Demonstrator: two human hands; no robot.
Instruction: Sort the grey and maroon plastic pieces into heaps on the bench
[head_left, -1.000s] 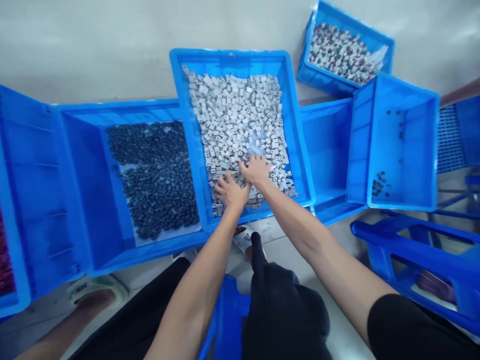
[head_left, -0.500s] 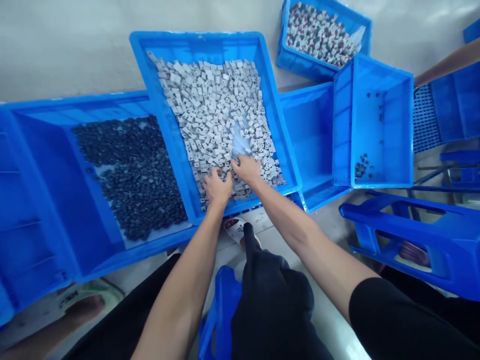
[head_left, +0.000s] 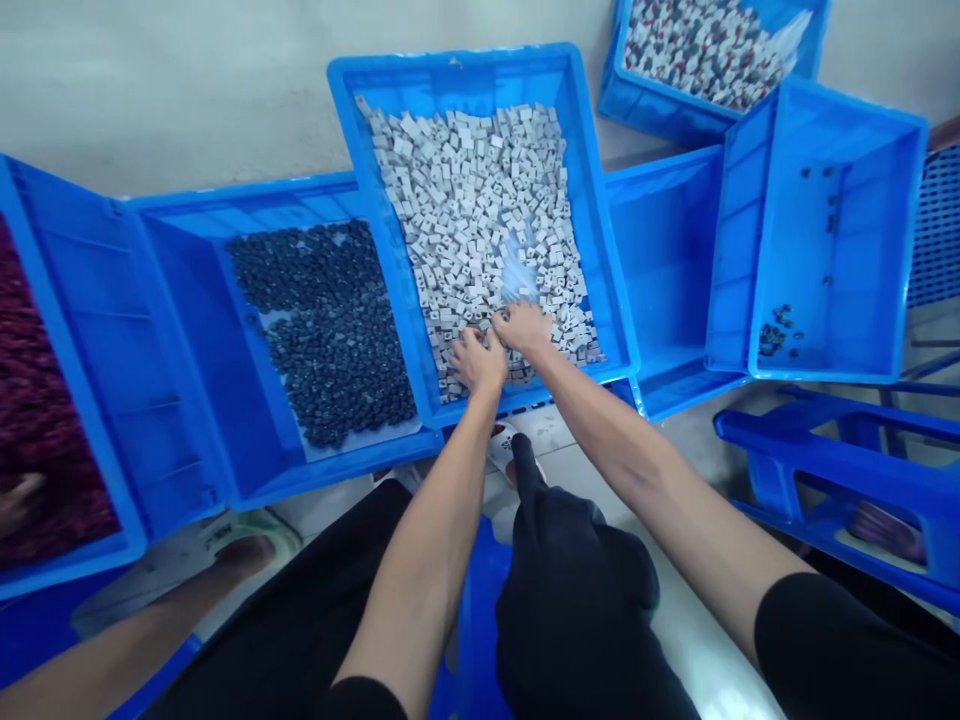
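Left hand drawn closer to right hand, both hands half-curled among pale blocks, grip unclear, forearms stretched forward

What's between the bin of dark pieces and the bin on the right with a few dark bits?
In the head view: first the bin of pale blocks, where the left hand and right hand are, then part of another blue bin.

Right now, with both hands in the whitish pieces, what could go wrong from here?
Whitish pieces lie close to the near rim of the blue bin, so the left hand might push some over. Dark pieces lie in the container right beside it, so strays could mix in. What looks like plastic film lies just beyond the right hand and might snag.
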